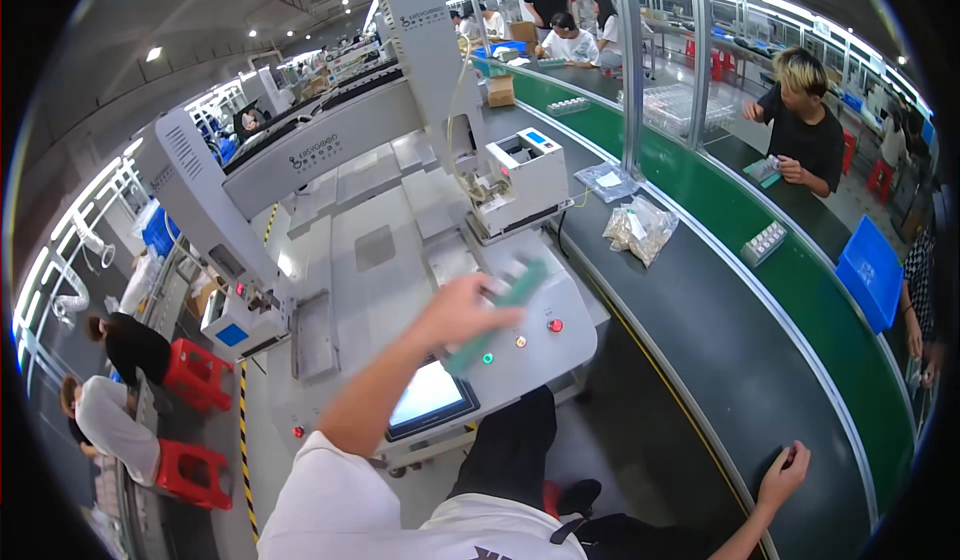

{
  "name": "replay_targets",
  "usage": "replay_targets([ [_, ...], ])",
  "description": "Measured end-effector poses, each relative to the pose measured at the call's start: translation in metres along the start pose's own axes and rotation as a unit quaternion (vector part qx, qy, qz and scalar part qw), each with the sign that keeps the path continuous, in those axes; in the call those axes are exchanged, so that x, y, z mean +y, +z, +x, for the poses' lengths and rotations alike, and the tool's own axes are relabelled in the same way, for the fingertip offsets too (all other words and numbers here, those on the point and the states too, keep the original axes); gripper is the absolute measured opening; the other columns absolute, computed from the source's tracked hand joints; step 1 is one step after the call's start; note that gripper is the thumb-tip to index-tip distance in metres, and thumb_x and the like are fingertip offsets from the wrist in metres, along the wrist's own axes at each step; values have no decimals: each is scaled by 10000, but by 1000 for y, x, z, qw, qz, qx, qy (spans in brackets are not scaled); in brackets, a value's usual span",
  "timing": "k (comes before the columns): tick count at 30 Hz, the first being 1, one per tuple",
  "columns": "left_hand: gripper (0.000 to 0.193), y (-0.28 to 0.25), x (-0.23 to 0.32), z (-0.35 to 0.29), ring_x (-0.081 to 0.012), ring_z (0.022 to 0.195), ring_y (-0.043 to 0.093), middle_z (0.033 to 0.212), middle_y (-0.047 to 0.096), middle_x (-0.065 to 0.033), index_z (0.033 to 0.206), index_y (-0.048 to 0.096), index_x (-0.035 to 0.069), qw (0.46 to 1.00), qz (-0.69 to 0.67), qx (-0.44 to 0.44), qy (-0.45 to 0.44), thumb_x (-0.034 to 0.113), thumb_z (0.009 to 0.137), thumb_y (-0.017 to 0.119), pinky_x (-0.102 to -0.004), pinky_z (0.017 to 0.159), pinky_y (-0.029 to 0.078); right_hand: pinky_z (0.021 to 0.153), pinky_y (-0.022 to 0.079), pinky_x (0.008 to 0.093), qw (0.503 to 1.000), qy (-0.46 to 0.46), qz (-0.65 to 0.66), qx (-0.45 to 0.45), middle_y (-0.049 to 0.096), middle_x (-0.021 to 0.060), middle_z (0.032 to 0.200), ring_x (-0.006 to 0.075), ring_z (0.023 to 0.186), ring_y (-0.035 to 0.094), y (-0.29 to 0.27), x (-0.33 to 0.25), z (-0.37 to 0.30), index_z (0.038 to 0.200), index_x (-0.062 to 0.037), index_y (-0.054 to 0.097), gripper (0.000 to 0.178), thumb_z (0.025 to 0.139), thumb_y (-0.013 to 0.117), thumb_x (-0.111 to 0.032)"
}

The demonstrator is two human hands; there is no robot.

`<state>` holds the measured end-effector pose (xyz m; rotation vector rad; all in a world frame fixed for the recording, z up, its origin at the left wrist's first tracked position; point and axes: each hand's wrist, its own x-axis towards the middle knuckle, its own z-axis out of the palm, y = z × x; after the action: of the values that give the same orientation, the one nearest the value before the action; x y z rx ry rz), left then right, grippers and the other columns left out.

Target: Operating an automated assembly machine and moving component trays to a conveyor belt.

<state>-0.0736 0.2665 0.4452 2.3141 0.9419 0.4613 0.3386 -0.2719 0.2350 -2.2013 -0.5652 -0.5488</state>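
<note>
My left hand [460,312] is closed around a long green tray [520,285], smeared by motion, with small pale parts partly showing on it. It holds the tray tilted above the front panel of a white gantry machine [375,200], over the lit screen [428,398] and near a green button [488,358]. Far to the right, my right hand [784,475] is over the dark bench top [690,330] near its front edge. Its fingers are loosely curled and apart from the thumb, and I make out nothing held in it.
A bag of small pale parts [640,230] and a flat clear bag [607,181] lie on the bench. Beyond runs a green conveyor [705,200] carrying a tray of pale parts [764,243]. A blue bin [872,272] stands by a co-worker [808,125]. Red stools [198,372] are at left.
</note>
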Motion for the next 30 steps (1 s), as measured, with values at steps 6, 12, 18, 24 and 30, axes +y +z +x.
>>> replay_targets([
  [6, 788, -77, -104, 49, -299, 836, 744, 977, 769, -183, 1008, 767, -32, 968, 131, 60, -205, 672, 671, 872, -400, 766, 577, 860, 528, 401, 999, -32, -27, 0, 620, 179, 1099, 348, 968, 639, 2, -7, 5, 1153, 66, 629, 185, 991, 581, -12],
  [12, 669, -75, -112, 82, -258, 764, 757, 867, 788, -119, 883, 785, 18, 928, 266, -25, -261, 654, 686, 852, -391, 713, 582, 856, 526, 401, 1000, -5, -15, -19, 608, 179, 1068, 343, 962, 635, -5, -12, 3, 1130, 57, 626, 163, 983, 583, 1],
  [18, 631, -50, -83, 106, -267, 781, 759, 873, 791, -103, 882, 797, 48, 914, 293, -62, -273, 658, 721, 821, -399, 740, 593, 849, 524, 402, 999, -13, -28, -16, 610, 181, 1069, 348, 953, 634, -5, -16, 2, 1127, 60, 625, 161, 983, 583, 1],
  [24, 668, -47, -83, 118, -255, 804, 762, 923, 782, -130, 991, 784, 11, 928, 220, -50, -297, 636, 758, 808, -405, 686, 619, 849, 519, 406, 999, -15, -26, -15, 608, 183, 1062, 353, 952, 629, -3, -12, 0, 1128, 55, 624, 159, 987, 583, -6],
  [30, 603, -52, -82, 94, -205, 708, 718, 871, 739, -88, 978, 746, -12, 968, 100, -41, -227, 554, 780, 817, -369, 570, 601, 870, 512, 410, 999, -11, -45, -24, 605, 181, 1051, 359, 965, 624, -7, -16, 5, 1132, 48, 623, 156, 992, 577, -5],
])
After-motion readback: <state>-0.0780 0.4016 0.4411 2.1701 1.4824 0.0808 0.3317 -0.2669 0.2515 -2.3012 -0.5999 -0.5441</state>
